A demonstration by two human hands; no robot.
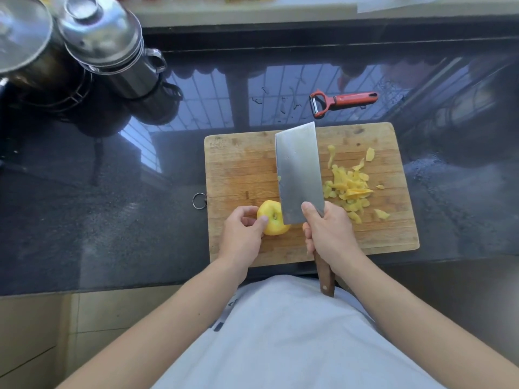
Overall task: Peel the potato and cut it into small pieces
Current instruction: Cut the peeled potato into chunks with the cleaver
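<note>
A peeled yellow potato (271,220) lies on the wooden cutting board (241,169), near its front left part. My left hand (243,231) holds the potato from the left with thumb and fingertips. My right hand (328,231) grips the wooden handle of a steel cleaver (299,171), index finger along the blade's side. The blade stands over the potato's right part and hides it. A heap of yellow peels (349,189) lies on the board to the right of the blade.
A red peeler (344,101) lies on the dark glossy counter (112,206) behind the board. Steel pots with lids (101,37) stand at the far left. The counter's front edge runs just below the board.
</note>
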